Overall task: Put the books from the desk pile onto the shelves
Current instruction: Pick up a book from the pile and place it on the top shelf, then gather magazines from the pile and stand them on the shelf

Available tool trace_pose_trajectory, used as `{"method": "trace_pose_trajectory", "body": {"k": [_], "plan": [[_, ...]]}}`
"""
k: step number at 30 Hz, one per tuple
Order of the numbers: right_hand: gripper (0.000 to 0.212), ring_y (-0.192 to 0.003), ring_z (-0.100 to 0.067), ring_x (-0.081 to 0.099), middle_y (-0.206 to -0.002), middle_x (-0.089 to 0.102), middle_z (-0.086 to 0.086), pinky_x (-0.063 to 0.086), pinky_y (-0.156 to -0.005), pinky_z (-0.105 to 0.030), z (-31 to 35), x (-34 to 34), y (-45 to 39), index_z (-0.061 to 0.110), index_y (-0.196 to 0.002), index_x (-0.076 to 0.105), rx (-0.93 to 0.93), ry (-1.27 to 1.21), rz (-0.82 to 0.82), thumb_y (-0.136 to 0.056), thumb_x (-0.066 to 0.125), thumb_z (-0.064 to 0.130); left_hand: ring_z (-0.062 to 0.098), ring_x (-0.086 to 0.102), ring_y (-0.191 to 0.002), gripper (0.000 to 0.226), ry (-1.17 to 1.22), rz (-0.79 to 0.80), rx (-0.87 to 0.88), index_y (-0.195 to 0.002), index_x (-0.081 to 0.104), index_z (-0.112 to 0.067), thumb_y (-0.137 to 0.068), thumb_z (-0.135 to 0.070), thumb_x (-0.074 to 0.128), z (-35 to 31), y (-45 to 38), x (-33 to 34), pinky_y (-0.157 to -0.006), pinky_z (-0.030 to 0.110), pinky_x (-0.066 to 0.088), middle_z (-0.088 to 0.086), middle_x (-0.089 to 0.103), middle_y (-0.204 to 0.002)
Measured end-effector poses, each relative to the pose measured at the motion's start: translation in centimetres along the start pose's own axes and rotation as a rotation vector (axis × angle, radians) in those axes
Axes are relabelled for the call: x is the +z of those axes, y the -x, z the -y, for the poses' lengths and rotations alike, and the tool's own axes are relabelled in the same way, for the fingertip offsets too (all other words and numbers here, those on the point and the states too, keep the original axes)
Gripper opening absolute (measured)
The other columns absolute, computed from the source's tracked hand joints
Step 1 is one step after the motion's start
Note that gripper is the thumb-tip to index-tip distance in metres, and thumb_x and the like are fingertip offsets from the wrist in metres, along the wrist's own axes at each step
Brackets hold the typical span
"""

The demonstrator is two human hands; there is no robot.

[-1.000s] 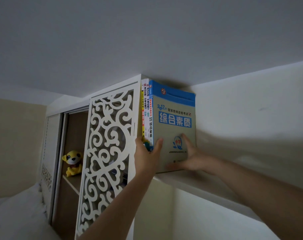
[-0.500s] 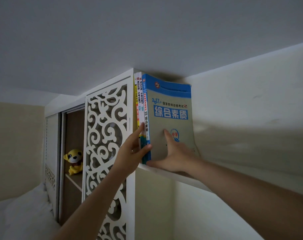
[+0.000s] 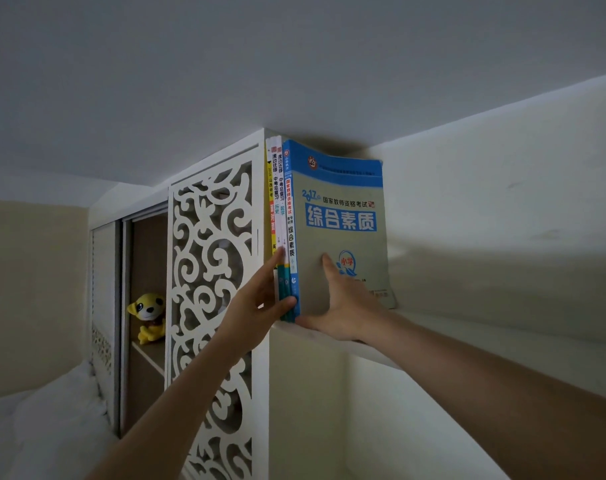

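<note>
— Starting from the left, what's up there?

— A plush toy (image 3: 148,318) sits in the open cupboard, well left of both hands. Then the fretwork panel (image 3: 211,271), and right against its far edge the row of books.

— And the left hand (image 3: 256,306)?

— Fingers straight and together, pressed along the thin spines (image 3: 277,216), thumb touching the foot of the blue spine. It grips nothing; it only steadies.

— Where's the book being shelved?

— The grey and blue book (image 3: 343,216) stands upright on the high shelf (image 3: 433,323), directly above and ahead of both hands, long axis vertical, top bent against the ceiling. It is the rightmost of the row, touching the thin ones.

— The right hand (image 3: 343,306)?

— Spread flat on the cover's lower part, fingers straight, thumb under the bottom corner. It's the nearer hand, so I'd guess it does the last push leftward.

— Risk?

— Probably the book flopping right once released.
</note>
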State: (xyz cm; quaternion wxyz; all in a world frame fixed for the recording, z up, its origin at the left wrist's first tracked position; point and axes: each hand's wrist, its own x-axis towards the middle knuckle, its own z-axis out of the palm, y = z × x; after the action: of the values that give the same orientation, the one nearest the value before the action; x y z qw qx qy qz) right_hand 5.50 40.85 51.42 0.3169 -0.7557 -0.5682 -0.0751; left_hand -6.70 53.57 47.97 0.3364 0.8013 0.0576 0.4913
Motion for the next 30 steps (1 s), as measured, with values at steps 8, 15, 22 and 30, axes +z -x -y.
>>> {"method": "trace_pose_trajectory", "body": {"k": [8, 15, 22, 30], "plan": [[0.017, -0.115, -0.029, 0.058, -0.106, 0.067, -0.009, 0.039, -0.108, -0.042, -4.4, -0.4, 17.1, 0.012, -0.091, 0.073, -0.757, 0.646, -0.374, -0.084, 0.058, 0.008, 0.013, 0.058, -0.099, 0.028, -0.597, -0.273, 0.124, -0.113, 0.064, -0.018, -0.085, -0.013, 0.068, -3.3, 12.7, 6.1, -0.088, 0.037, 0.054, -0.006, 0.060, -0.111], [0.015, -0.102, -0.031, 0.068, -0.105, 0.072, -0.010, 0.047, -0.099, -0.045, -17.6, -0.7, 42.4, 0.015, -0.078, 0.074, -0.455, 0.646, -0.055, -0.083, 0.062, 0.008, 0.008, 0.064, -0.071, 0.010, -0.317, 0.185, 0.024, -0.094, 0.068, -0.020, -0.085, -0.017, 0.065, -9.5, 29.5, 22.2, -0.066, 0.033, 0.056, -0.009, 0.068, -0.086], [0.020, -0.080, -0.023, 0.066, -0.095, 0.071, -0.002, 0.053, -0.067, -0.033, -26.5, -3.9, 63.9, 0.019, -0.091, 0.072, 0.175, 0.650, 0.189, -0.071, 0.070, 0.017, 0.008, 0.060, -0.073, 0.015, -0.154, 0.581, -0.086, -0.099, 0.065, -0.023, -0.084, -0.021, 0.069, -15.7, 42.0, 36.5, -0.070, 0.035, 0.056, -0.009, 0.065, -0.089], [0.055, -0.123, -0.027, 0.052, -0.143, 0.046, -0.006, 0.048, -0.097, -0.042, -32.7, -0.1, 80.0, 0.022, -0.139, 0.046, 0.870, 0.419, 0.342, -0.091, 0.056, 0.046, 0.019, 0.049, -0.120, 0.051, -0.275, 1.056, -0.368, -0.136, 0.044, -0.023, -0.090, -0.038, 0.062, -14.0, 51.8, 46.6, -0.096, 0.031, 0.041, 0.001, 0.050, -0.135]]}}
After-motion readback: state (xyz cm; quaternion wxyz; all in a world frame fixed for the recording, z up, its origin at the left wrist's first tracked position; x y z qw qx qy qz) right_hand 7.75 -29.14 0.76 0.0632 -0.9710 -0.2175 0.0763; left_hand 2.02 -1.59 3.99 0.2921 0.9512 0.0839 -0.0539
